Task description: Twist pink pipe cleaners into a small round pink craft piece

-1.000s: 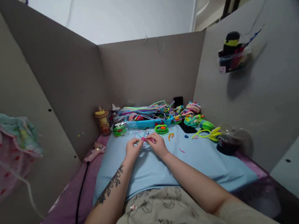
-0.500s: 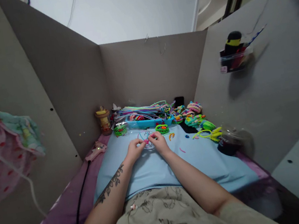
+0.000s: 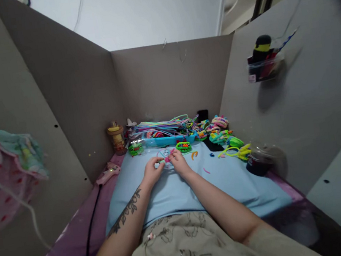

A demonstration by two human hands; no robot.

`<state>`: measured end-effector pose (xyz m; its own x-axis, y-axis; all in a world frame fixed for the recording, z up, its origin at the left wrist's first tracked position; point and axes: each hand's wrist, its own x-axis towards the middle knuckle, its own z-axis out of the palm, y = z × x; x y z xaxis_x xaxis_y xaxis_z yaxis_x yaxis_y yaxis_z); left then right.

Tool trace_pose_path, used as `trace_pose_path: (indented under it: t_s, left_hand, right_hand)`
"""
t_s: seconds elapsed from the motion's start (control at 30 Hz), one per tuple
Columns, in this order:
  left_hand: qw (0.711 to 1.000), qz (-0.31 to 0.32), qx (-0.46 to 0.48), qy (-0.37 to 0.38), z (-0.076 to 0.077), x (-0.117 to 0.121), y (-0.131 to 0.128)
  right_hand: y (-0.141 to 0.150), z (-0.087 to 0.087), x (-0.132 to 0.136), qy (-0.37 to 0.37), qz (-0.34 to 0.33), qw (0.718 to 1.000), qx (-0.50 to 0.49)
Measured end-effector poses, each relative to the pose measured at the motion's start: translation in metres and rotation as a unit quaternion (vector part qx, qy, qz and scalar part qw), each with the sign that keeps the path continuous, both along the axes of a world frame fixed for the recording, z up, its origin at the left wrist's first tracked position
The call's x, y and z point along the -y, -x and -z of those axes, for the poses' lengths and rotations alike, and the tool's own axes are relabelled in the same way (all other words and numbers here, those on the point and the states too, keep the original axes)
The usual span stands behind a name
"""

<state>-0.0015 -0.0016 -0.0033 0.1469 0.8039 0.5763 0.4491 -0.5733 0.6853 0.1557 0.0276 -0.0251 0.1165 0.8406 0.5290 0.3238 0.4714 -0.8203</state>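
My left hand (image 3: 152, 171) and my right hand (image 3: 179, 164) meet over a light blue mat (image 3: 229, 179). Both pinch a small craft piece (image 3: 166, 157) of pink and light blue pipe cleaner between their fingertips, the fingers of each hand curled closed around it. Just beyond the hands lies a green and orange pipe cleaner figure (image 3: 183, 146). A small orange curl (image 3: 194, 154) lies on the mat to the right of my right hand.
A blue tray (image 3: 169, 140) of pipe cleaners stands at the back, with several bright craft figures (image 3: 220, 131) to its right. A yellow-lidded cup (image 3: 117, 138) is back left, a pink glue gun (image 3: 108, 172) with black cord at left, a dark bowl (image 3: 259, 164) at right. Grey partition walls enclose the desk.
Both hands stay together on the craft piece, with only small finger movements turning it. The camera view shifted slightly.
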Motion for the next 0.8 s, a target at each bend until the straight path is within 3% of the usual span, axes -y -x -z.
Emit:
trace_pose_path:
  t_s: [0.13, 0.23, 0.37, 0.5, 0.8]
  left_hand:
    - [1.000, -0.002, 0.021, -0.008, -0.003, 0.004, -0.002]
    - [1.000, -0.008, 0.020, 0.003, -0.004, 0.005, -0.004]
    - [0.998, -0.017, 0.030, 0.056, -0.004, 0.003, -0.002]
    - [0.988, -0.041, 0.110, 0.103, -0.006, 0.000, 0.003]
    - [0.987, -0.023, 0.123, 0.099, -0.010, 0.003, 0.002]
  right_hand:
    - [0.000, -0.004, 0.004, -0.002, 0.035, 0.999, -0.016]
    - [0.002, -0.006, 0.008, -0.023, 0.020, 1.000, 0.008]
    - [0.005, -0.013, 0.017, -0.033, -0.011, 0.999, 0.025]
    - [0.005, -0.023, 0.026, -0.030, 0.015, 0.999, 0.008]
    - [0.015, -0.026, 0.037, 0.102, -0.137, 0.983, -0.065]
